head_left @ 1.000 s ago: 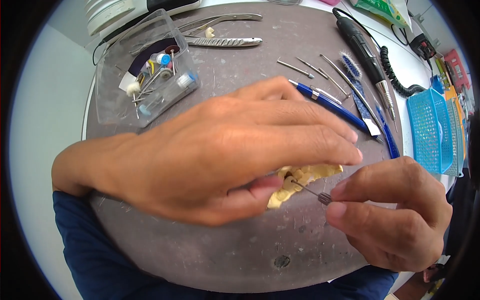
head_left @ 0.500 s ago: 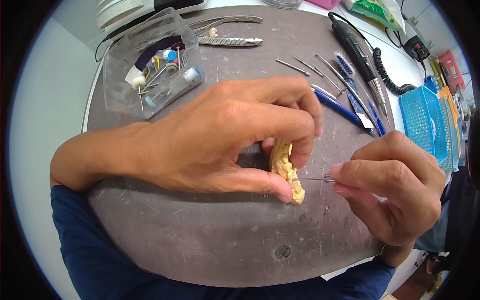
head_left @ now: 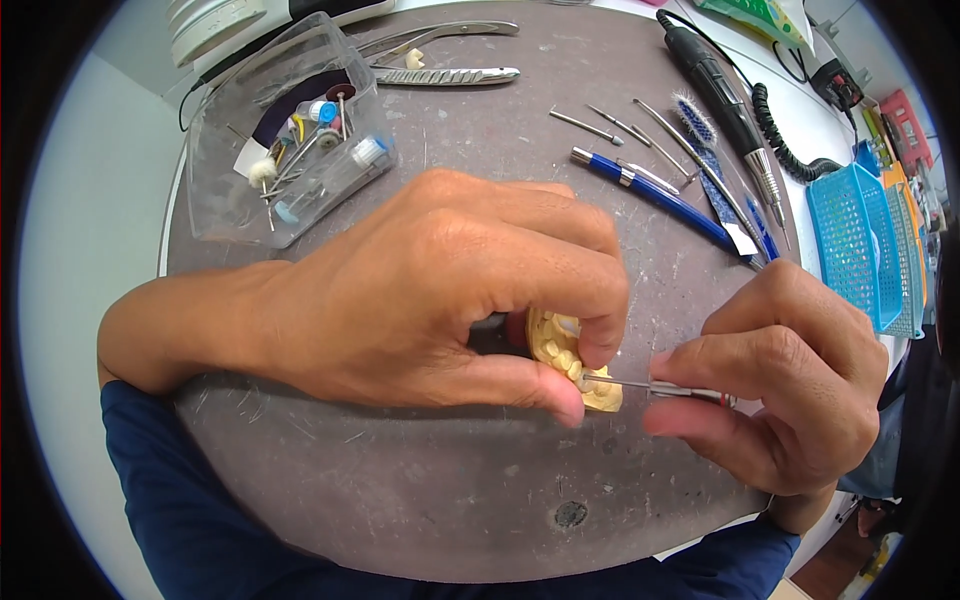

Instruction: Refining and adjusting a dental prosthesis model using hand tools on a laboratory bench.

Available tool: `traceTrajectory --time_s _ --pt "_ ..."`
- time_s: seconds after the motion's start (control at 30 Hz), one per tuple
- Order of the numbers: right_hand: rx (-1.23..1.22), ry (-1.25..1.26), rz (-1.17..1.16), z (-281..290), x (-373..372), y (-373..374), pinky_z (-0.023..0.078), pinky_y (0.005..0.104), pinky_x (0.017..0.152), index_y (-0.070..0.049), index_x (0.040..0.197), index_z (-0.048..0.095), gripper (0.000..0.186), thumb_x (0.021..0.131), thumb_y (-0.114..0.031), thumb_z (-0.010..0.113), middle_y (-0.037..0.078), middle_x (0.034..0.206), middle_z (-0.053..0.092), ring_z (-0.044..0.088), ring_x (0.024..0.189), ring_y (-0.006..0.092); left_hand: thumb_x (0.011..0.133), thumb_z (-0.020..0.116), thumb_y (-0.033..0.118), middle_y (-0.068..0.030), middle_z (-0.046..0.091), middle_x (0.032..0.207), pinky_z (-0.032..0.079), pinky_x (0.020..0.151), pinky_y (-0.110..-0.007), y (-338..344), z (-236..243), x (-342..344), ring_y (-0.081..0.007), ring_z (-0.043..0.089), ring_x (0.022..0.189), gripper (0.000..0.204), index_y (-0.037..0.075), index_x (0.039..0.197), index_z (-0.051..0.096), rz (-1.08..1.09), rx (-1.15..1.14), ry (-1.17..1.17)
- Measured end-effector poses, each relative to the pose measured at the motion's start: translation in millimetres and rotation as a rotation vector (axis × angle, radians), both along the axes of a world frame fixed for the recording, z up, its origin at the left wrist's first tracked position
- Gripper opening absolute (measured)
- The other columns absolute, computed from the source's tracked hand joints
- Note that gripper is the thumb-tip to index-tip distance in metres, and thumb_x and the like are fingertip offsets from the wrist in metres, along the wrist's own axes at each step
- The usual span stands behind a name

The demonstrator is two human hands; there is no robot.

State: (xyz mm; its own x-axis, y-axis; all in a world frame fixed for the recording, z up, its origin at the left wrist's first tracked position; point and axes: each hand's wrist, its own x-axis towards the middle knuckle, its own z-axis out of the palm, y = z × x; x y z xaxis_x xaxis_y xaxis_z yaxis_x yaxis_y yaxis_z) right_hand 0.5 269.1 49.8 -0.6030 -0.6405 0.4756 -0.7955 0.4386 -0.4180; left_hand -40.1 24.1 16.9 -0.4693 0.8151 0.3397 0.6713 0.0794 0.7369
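Note:
Above the middle of the table, my left hand [head_left: 470, 290] grips a yellow dental model [head_left: 557, 345] between its thumb and fingers. The fingers cover part of the model's arch. My right hand [head_left: 790, 385] comes in from the right, thumb and forefinger around the metal handle of a small thin-shafted screwdriver [head_left: 690, 389]. The thumb sits a little off the handle's lower side, the forefinger along its top. Its tip meets a tooth on the model near my left thumb; the exact contact point is too small to make out.
Beyond my left hand stands a clear plastic box [head_left: 230, 190] of burs and polishing tips. Metal pliers [head_left: 450, 76] lie behind it. At the far right are a blue pen [head_left: 660, 200], a brush [head_left: 700, 130], a black handpiece [head_left: 715, 90] and a blue basket [head_left: 850, 240].
The dental model has turned and shifted slightly left in my left hand. My right thumb has opened away from the screwdriver's handle, showing more of it. The view has shifted slightly.

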Motion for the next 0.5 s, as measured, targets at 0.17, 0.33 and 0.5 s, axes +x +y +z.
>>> traceTrajectory --time_s 0.17,0.33,0.5 --pt "0.079 0.035 -0.076 3 7 -1 0.035 0.0241 0.045 -0.008 0.083 0.076 0.028 0.066 -0.027 0.088 0.000 0.065 0.057 0.053 0.054 0.0094 0.075 0.087 0.022 -0.0084 0.071 0.097 0.051 0.065 -0.028 2 -2 -1 -0.0175 0.065 0.083 0.026 0.005 0.086 0.072 -0.025 0.032 0.006" --pt "0.070 -0.029 -0.064 1 12 -3 0.039 0.0242 0.050 -0.016 0.086 0.078 0.025 0.064 -0.019 0.089 -0.002 0.070 0.055 0.055 0.060 0.0096 0.075 0.088 0.018 -0.0098 0.071 0.097 0.051 0.068 -0.029 1 -2 2 -0.0179 0.066 0.084 0.023 0.005 0.087 0.072 -0.019 0.026 -0.037" --pt "0.105 -0.043 -0.074 7 12 0 0.040 0.0235 0.052 -0.017 0.086 0.078 0.026 0.062 -0.014 0.088 -0.001 0.073 0.055 0.055 0.062 0.0097 0.073 0.084 0.005 -0.0113 0.071 0.097 0.052 0.072 -0.029 4 2 7 -0.0194 0.066 0.085 0.021 0.004 0.089 0.071 0.012 -0.017 -0.136"
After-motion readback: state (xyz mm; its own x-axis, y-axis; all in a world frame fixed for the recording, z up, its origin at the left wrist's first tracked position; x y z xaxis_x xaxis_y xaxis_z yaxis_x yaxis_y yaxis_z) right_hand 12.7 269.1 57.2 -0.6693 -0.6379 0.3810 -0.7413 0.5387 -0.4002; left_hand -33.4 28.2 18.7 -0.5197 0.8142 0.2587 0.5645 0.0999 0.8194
